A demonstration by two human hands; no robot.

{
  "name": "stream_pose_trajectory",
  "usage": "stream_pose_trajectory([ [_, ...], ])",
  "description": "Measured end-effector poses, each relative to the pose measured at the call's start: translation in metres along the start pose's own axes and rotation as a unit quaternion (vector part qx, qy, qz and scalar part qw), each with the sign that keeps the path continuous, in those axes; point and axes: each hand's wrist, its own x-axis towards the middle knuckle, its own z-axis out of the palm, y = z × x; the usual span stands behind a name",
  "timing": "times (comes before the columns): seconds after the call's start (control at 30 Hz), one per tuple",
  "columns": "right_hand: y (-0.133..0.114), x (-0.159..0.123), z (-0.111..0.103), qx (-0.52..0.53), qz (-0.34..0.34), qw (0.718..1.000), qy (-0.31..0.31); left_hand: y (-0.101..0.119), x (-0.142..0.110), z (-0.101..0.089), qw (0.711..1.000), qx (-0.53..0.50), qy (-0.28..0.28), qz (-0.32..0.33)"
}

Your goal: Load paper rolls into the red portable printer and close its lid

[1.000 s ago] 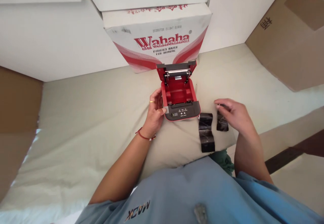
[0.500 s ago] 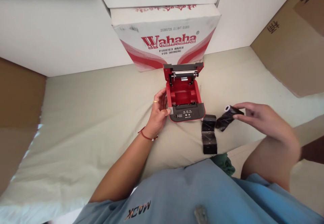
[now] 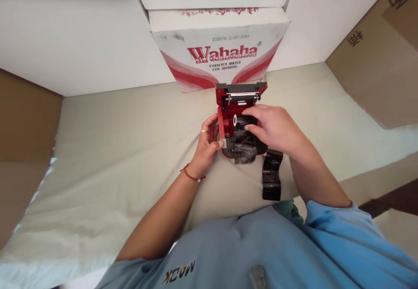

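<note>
A small red and black thermal printer [image 3: 220, 123] stands on the cloth with its lid raised. My left hand [image 3: 206, 145] grips the printer's left side, thumb on the front corner and fingers along the wall. Between the thumb and fingers of my right hand [image 3: 272, 128] is a roll of black printed paper [image 3: 245, 143] with a white core. That roll is over the printer's open compartment, its loose end hanging down across the front panel. Whether it rests on the compartment floor I cannot tell. A separate wavy black strip [image 3: 272, 176] lies at the printer's front right.
Behind the printer stands a white and red Wahaha water carton [image 3: 222, 41], with white boxes [image 3: 75, 41] around it. Brown cardboard [image 3: 375, 62] borders the right side, and more cardboard [image 3: 26, 149] the left. A pale green cloth [image 3: 124, 149] covers the surface.
My right hand has carried the paper roll leftward from beside the printer to over its open compartment. My left hand keeps its hold on the printer.
</note>
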Motion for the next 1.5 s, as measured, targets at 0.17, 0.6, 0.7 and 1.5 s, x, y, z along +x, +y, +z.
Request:
stream_pose_trajectory([
  [0.17,-0.02,0.018,0.016,-0.155,0.065,0.985,-0.037,0.001,0.0,0.001,1.0,0.002,-0.013,0.001],
  [0.6,-0.003,0.013,0.028,-0.067,-0.025,0.996,0.046,0.003,0.0,0.001,1.0,0.004,-0.013,-0.006],
  [0.7,0.002,-0.017,0.023,0.027,-0.125,0.988,0.085,0.002,0.0,0.002,1.0,0.008,-0.007,0.0],
  [1.5,0.05,-0.002,0.038,0.2,-0.004,0.936,0.288,0.025,-0.036,0.025,0.731,0.547,-0.021,0.407],
])
